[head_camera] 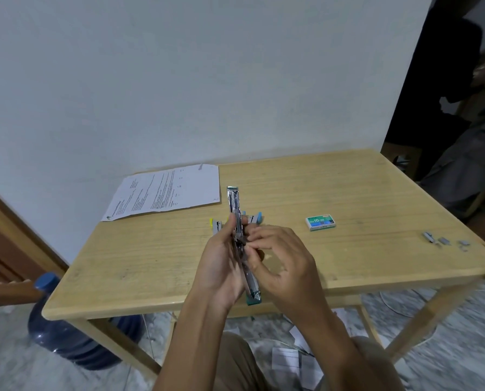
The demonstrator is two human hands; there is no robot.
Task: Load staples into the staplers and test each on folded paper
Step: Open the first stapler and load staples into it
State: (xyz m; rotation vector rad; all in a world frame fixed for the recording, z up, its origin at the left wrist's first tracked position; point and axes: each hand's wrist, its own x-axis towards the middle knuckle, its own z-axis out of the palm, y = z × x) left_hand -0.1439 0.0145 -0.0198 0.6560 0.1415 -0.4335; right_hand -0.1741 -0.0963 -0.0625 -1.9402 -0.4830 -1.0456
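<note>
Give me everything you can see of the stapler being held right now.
The stapler is swung fully open into one long strip of shiny metal with green plastic at the near end. It is held above the wooden table, pointing away from the person. The left hand grips its middle; the right hand pinches near the hinge. No staples can be made out.

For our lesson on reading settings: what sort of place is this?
Probably a room in a home: a light wooden table against a bare pale wall, and a large blue water bottle on the floor.
</note>
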